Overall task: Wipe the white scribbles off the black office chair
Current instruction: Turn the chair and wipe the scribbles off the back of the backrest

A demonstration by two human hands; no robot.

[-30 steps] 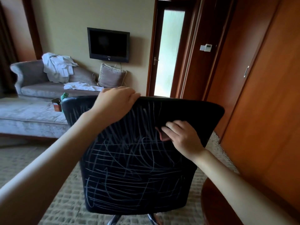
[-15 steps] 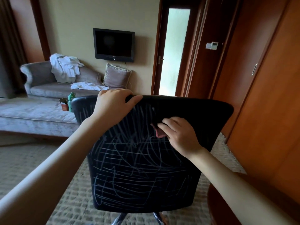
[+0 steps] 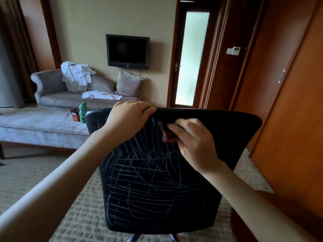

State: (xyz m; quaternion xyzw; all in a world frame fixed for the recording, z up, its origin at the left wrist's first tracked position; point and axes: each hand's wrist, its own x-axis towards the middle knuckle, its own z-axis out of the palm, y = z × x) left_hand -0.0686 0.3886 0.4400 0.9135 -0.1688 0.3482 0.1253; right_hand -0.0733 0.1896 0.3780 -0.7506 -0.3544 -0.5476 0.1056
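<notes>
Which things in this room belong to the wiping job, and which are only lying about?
For the job: black office chair, white scribbles, dark cloth under the right hand, left hand gripping the chair's top edge.
Lying about: green bottle, small box, white clothes, cushion, television.

Two hands (image 3: 128,119) (image 3: 194,144), one chair (image 3: 157,189), one cloth (image 3: 168,137).

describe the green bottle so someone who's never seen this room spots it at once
Find the long grey daybed on the left, in front of the sofa. At its right end, just left of the top corner of the black office chair, stands the green bottle. It is upright, beside a small orange box, and the only green thing there.
</notes>
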